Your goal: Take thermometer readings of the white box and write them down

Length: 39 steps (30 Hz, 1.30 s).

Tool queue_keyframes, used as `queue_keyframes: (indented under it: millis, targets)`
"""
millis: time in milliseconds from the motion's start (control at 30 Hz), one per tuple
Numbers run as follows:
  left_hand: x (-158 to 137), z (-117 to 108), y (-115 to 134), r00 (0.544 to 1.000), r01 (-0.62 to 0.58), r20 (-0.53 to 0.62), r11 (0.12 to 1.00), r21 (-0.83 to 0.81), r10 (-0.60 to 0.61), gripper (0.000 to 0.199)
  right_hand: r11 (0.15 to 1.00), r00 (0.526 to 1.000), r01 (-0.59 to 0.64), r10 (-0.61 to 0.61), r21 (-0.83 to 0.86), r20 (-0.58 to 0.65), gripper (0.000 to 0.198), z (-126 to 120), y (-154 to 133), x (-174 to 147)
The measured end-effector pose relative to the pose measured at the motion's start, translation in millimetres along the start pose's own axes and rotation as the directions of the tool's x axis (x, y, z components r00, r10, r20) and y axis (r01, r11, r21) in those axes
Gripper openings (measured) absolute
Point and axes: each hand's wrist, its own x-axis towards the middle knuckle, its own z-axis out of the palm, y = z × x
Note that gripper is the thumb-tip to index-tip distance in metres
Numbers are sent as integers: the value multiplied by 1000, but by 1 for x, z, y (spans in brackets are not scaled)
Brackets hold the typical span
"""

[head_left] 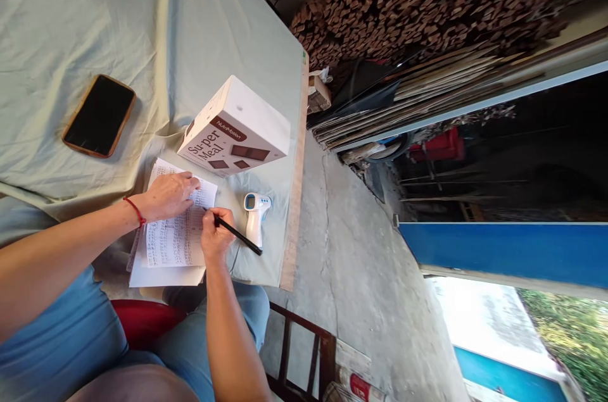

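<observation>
My right hand (217, 231) is closed around a black pen (244, 242), its tip on a sheet of paper (168, 240) covered in handwriting. Across the upper part of that sheet rests my left hand (171, 195), palm down with the fingers stretched out; a red cord circles the wrist. More white sheets lie under the written one at the table's near edge. A white and blue infrared thermometer (255, 221) lies just right of my right hand. Beyond the paper stands a white box (256, 120) with brown panels and the words "Su-per Meal".
A phone (99, 116) in a brown case lies on the cloth-covered table (95, 16). Past the table's edge are a concrete floor (351, 250), stacked firewood (380, 16) and long boards (418, 92). A dark wooden chair frame (325, 351) stands close by my leg.
</observation>
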Motion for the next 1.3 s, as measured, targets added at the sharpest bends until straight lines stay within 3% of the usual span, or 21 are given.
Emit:
queue_keyframes:
  millis: [133,267,333,433,500,600,700,767,833,900,967,1067,1300]
  targets:
    - [7,-17,-15,988,92,-105,972,-214,-116,19,1000,972,12,-5,28,-233,30,-13,-5,-3]
    - [18,-43,-32,903,232,-290,928,-290,-316,28,1000,941,-21,12,-21,-337,33,-45,7,3]
    - [26,-49,-40,890,204,-326,918,-339,-318,52,993,957,-41,7,-113,-289,35,-64,25,12]
    - [37,-49,-49,944,89,-260,915,-393,-203,83,967,983,-137,106,-215,-152,52,-83,53,25]
    - [43,-45,-53,963,38,-233,924,-381,-136,83,949,978,-204,188,-242,-88,58,-87,66,30]
    - [47,-40,-57,955,23,-273,942,-334,-120,73,947,961,-263,242,-183,-131,55,-82,68,30]
    - [45,-41,-57,954,28,-266,928,-372,-135,74,949,922,-311,313,48,-230,45,-70,50,26]
    - [43,-44,-56,960,36,-239,907,-420,-149,70,911,910,-312,368,269,-191,37,-61,28,24]
    - [40,-47,-55,960,62,-217,894,-444,-174,61,765,922,-302,387,569,-31,34,-53,1,25]
    - [36,-49,-53,958,91,-205,893,-441,-199,57,608,927,-313,363,730,95,33,-43,-25,28]
    - [33,-50,-50,955,110,-205,896,-429,-216,57,519,918,-339,364,785,156,35,-32,-47,32]
    - [29,-51,-45,951,133,-200,894,-428,-237,57,466,892,-384,411,797,190,38,-17,-64,38]
    - [31,-46,-46,953,96,-197,846,-524,-230,58,509,895,-365,424,780,141,39,-7,-75,35]
